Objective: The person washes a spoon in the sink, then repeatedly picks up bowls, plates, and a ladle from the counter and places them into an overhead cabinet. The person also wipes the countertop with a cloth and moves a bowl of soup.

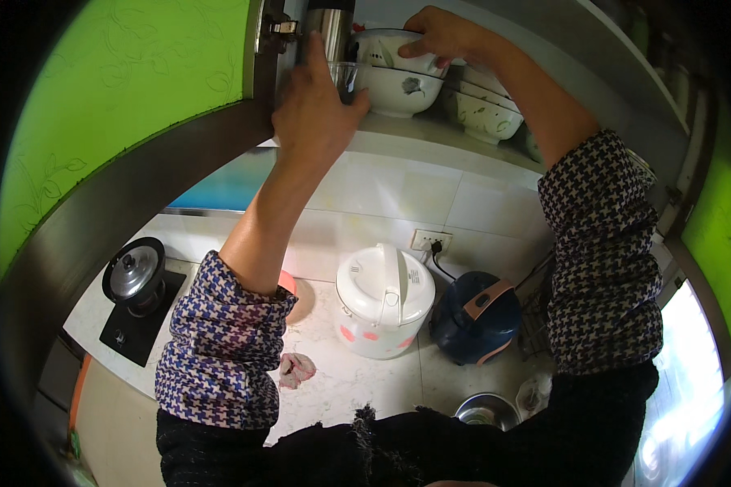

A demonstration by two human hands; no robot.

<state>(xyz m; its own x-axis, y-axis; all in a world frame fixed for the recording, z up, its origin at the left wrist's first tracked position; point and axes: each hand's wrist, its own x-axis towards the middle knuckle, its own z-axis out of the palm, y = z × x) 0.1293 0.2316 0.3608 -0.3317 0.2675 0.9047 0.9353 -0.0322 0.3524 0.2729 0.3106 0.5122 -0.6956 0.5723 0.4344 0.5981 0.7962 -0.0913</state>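
Inside a wall cabinet, my right hand point(448, 38) grips the rim of the upper white ceramic bowl point(377, 50), thumb on its outer side. This bowl rests in a larger white bowl with a grey flower point(402, 91) on the shelf. My left hand point(317, 109) is raised beside the bowls, fingers apart, in front of a clear glass container point(344, 79); whether it touches the glass I cannot tell. A steel flask with a black lid point(332, 27) stands behind it. To the right is a stack of patterned bowls point(490, 115).
Green cabinet doors point(128, 67) stand open at both sides. Below, the counter point(365, 389) holds a white rice cooker point(384, 298), a dark blue appliance point(478, 316), a crumpled cloth point(296, 369) and a steel bowl point(487, 411). A lidded pot point(134, 271) sits on the stove, left.
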